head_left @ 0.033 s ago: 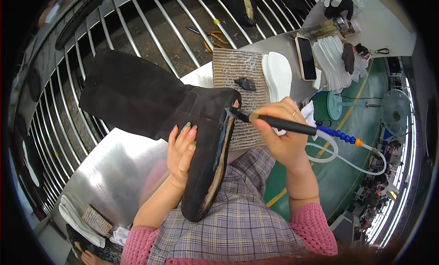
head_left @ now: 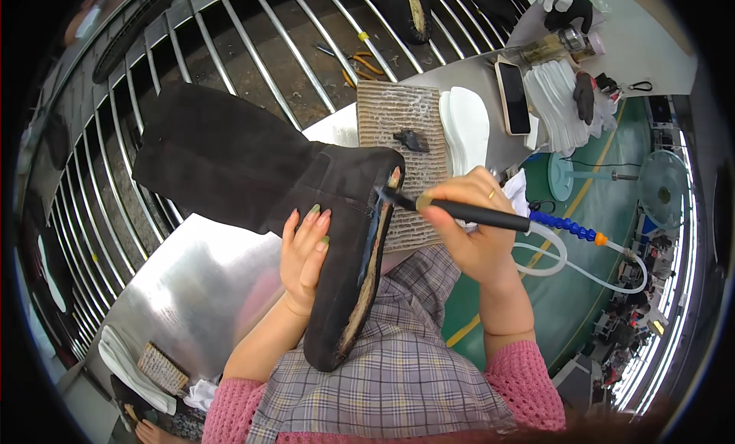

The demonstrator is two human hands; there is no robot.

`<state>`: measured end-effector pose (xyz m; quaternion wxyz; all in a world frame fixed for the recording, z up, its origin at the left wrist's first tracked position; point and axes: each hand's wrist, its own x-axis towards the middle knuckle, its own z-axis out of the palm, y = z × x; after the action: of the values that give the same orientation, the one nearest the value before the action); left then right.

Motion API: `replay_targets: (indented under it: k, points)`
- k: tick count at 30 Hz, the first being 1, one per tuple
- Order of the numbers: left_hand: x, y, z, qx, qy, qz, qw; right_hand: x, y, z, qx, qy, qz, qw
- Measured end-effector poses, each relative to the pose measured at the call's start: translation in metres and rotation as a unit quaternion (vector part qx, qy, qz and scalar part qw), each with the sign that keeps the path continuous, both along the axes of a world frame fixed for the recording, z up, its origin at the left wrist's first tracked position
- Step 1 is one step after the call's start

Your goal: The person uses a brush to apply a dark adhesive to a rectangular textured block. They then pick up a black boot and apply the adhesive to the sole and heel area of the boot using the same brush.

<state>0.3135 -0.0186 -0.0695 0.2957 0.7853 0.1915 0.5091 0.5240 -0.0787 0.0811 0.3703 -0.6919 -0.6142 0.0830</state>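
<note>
The dark boot (head_left: 310,187) lies on its side, its toe over the plaid apron (head_left: 367,383) and its tall shaft over the metal bench (head_left: 191,283), reaching the bars. The left hand (head_left: 302,256) rests on the boot's foot with fingers nearly straight and a little apart, steadying more than gripping; whether the thumb presses too, I can't tell. The right hand (head_left: 482,245) is closed pen-fashion round the thick black handle of a brush (head_left: 490,217), whose tip sits at the sole edge near the heel, though it's too small to say whether it touches.

The boot looks soft and fairly light, with a nap that should grip well. The shaft probably flops, so the firmer foot and heel seem the better hold, keeping fingers off the raw, rough sole edge.

Under the heel lies ribbed cardboard (head_left: 413,107), with white insoles (head_left: 467,130) just beside it and a phone (head_left: 512,99) past those. Orange-handled pliers (head_left: 364,61) lie beyond the metal bars (head_left: 287,42); a fan (head_left: 663,187) stands well off to the right.
</note>
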Motion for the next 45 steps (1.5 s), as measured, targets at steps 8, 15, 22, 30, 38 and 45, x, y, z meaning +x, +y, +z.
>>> replay_targets:
  k: [8, 15, 22, 30, 38, 45]
  points:
    - [0.002, -0.001, 0.001, -0.001, -0.006, 0.002, 1.0, -0.002, -0.015, -0.006, -0.053, 0.22, 0.006, 0.974]
    - [0.003, 0.0, 0.003, 0.007, 0.011, 0.007, 1.0, 0.001, -0.006, -0.009, -0.014, 0.038, -0.02, 0.999]
    - [0.003, 0.0, 0.005, 0.007, 0.013, 0.0, 1.0, -0.011, -0.011, 0.004, 0.004, -0.052, 0.011, 0.999]
    - [0.004, -0.002, 0.004, 0.002, 0.011, 0.002, 1.0, -0.02, -0.016, 0.016, -0.016, -0.063, 0.054, 0.996]
    - [0.005, 0.0, 0.002, 0.004, 0.009, -0.003, 1.0, -0.023, -0.028, 0.023, -0.048, 0.031, 0.105, 0.993]
    - [0.006, 0.0, 0.005, 0.003, 0.004, -0.003, 1.0, -0.021, -0.022, 0.018, -0.039, -0.049, 0.031, 0.998]
